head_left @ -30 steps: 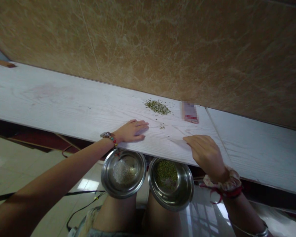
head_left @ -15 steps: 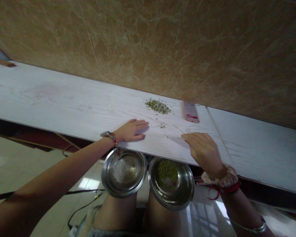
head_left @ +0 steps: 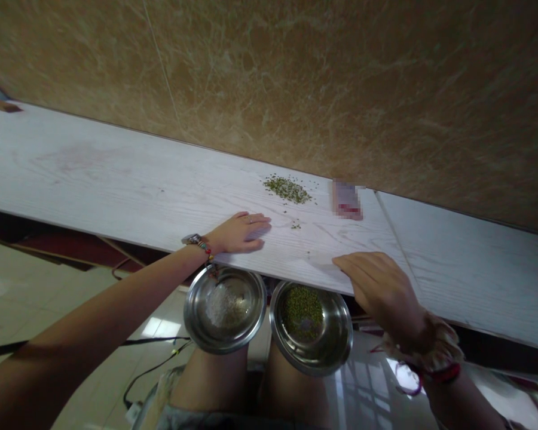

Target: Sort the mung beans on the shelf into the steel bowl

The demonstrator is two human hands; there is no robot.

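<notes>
My left hand (head_left: 240,233) lies flat on the white wood-grain counter (head_left: 130,185), fingers stretched out and nothing in it. My right hand (head_left: 376,280) is over the counter's front edge, fingers pressed together. A faint thin thing seems to reach left from its fingertips toward a small dark speck (head_left: 308,253); what it is I cannot make out. Beyond the hands, a pile of green mung beans (head_left: 289,189) is spread on the counter, with a few stray beans (head_left: 296,225) nearer. A steel bowl with mung beans (head_left: 303,313) rests on my right thigh.
Another steel bowl (head_left: 192,319), holding whitish grains (head_left: 226,304), rests on my left thigh. A blurred-out phone (head_left: 347,199) lies near the tan wall (head_left: 260,77). Below, a dark cable (head_left: 152,370) runs over the tiled floor (head_left: 94,316).
My right hand has moved a little to the right and toward me, its wrist turning. My left hand stays on the counter. The bean pile and both bowls look the same.
</notes>
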